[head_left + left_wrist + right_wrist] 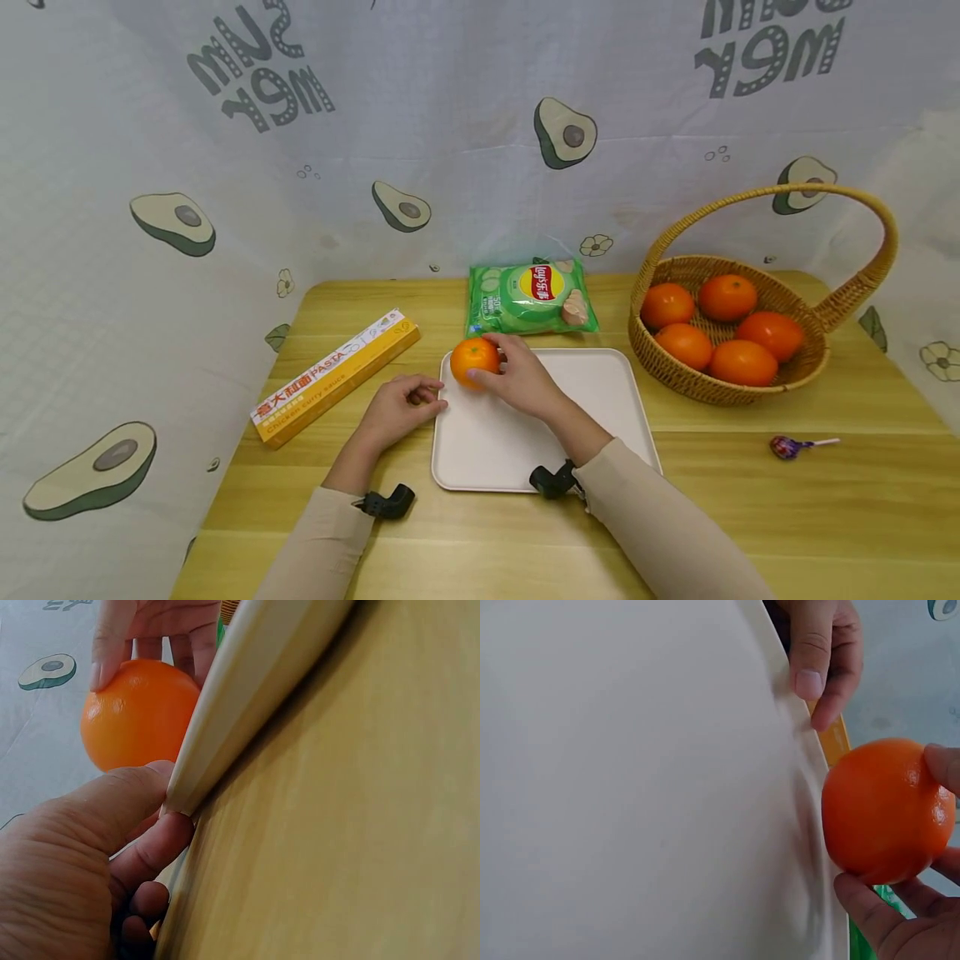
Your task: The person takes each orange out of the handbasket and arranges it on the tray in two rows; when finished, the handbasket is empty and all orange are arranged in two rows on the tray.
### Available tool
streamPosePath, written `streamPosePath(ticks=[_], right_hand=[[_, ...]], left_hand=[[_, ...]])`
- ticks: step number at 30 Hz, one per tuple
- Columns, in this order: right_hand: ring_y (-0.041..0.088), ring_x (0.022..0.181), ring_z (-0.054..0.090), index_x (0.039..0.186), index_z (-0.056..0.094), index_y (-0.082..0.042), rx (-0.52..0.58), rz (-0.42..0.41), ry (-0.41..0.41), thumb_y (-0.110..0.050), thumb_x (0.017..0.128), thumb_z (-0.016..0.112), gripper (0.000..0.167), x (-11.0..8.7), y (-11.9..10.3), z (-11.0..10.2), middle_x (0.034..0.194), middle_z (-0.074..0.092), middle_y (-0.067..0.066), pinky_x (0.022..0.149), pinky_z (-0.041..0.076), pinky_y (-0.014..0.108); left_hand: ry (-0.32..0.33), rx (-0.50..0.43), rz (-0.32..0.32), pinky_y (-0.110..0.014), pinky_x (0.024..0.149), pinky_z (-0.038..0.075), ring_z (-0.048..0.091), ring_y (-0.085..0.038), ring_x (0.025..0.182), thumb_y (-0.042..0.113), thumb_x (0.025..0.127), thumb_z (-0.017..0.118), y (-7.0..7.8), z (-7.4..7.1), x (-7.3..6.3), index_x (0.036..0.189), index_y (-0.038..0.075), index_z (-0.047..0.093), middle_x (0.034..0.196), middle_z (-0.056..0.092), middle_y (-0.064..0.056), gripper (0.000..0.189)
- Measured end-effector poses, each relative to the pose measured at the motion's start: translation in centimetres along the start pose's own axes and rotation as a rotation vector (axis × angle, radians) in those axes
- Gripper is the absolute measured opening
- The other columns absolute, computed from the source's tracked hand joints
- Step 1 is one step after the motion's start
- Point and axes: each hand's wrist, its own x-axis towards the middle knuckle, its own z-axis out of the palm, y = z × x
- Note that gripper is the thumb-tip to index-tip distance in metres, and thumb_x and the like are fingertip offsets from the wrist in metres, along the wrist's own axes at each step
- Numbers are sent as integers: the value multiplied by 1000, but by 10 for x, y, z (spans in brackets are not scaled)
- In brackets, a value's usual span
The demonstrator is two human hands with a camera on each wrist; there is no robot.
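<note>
An orange with a small green stem spot is at the far left corner of a white rectangular tray. My right hand holds it between thumb and fingers, as the right wrist view shows around the orange. At the tray's left edge is my left hand. In the left wrist view, the thumb and index finger of the left hand pinch the tray rim, with the other fingers curled below.
A wicker basket with several oranges stands at the right. Behind the tray lies a green chip bag. A yellow pasta box lies to the left. A wrapped lollipop rests on the wooden table at the right.
</note>
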Motion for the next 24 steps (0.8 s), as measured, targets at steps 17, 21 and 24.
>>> streamPosePath(ticks=[17, 21, 24], right_hand=[[35, 127, 58, 154, 42, -9, 0, 12, 11, -31, 94, 75, 72, 14, -5, 18, 153, 45, 18, 106, 51, 47], [35, 127, 59, 154, 42, -9, -5, 5, 19, -30, 94, 76, 72, 14, -6, 21, 154, 43, 18, 107, 51, 47], [35, 127, 59, 154, 42, -10, 1, 8, 22, -29, 93, 76, 72, 15, -7, 22, 155, 43, 18, 106, 51, 46]], left_hand=[[-7, -27, -6, -27, 76, 50, 60, -14, 85, 28, 86, 83, 1, -1, -1, 107, 20, 77, 87, 70, 5, 24], [-5, -27, 1, -26, 76, 50, 60, -13, 84, 28, 86, 83, 0, 0, -1, 107, 19, 77, 87, 71, 5, 23], [-3, -28, 12, -25, 76, 51, 60, -12, 84, 27, 86, 83, 0, 0, -1, 106, 19, 77, 87, 71, 5, 23]])
